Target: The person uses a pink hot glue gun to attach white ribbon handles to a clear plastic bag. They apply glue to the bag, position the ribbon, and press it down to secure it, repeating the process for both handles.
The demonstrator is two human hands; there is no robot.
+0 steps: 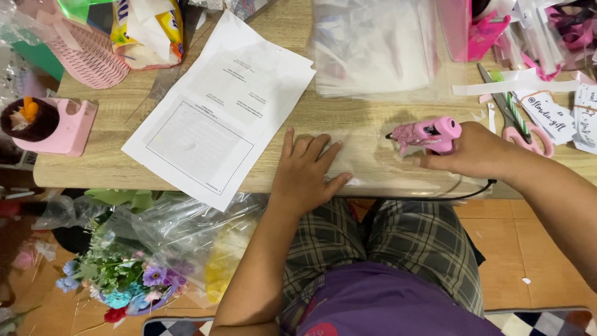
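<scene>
My left hand [306, 171] lies flat, fingers apart, pressing a clear plastic sheet [367, 163] against the wooden table [112, 163] near its front edge. My right hand [474, 151] grips a pink glue gun [429, 133] whose nozzle points left, low over the same sheet. A black cord [463, 194] runs from the gun along the table edge.
A white printed paper [221, 112] lies left of my hand. A stack of clear bags [373, 46] sits at the back. Pink-handled scissors [522, 127] and paper tags [547, 115] are right. A pink holder [59, 127] stands far left. A wrapped flower bouquet [134, 267] rests below the table.
</scene>
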